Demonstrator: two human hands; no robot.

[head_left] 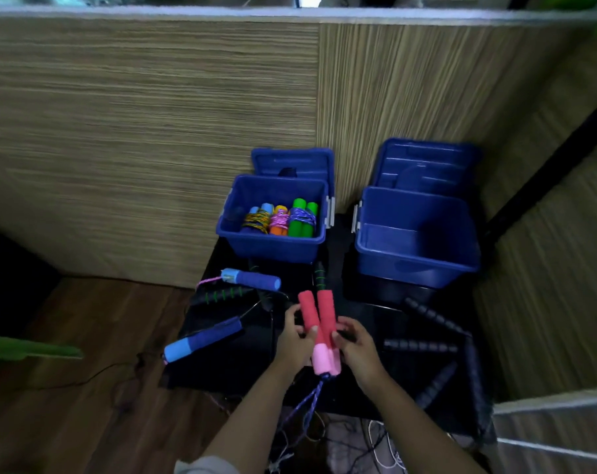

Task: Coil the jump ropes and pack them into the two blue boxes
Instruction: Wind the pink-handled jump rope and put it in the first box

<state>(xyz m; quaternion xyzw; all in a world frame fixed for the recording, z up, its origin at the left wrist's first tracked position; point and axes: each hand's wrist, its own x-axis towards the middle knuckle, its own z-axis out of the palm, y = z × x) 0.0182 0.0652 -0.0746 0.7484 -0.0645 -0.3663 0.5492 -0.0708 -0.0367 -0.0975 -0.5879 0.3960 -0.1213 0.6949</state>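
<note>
Both hands hold a pair of red and pink jump rope handles (319, 328) side by side over the black table. My left hand (295, 336) grips the left handle and my right hand (356, 347) grips the right one. Their purple rope (307, 405) hangs down toward the floor. The left blue box (237, 239) holds three coiled ropes: blue, orange and green handles. Nothing lies in the right blue box (416, 265). Two blue handles (251, 279) (203, 339) with a pink cord lie at the table's left.
Black handles with green rings (221, 295) lie near the left box. Several black ribbed handles (433, 347) are spread at the right. Both box lids (427, 165) stand open against the wooden wall. Loose cords trail on the floor below the table edge.
</note>
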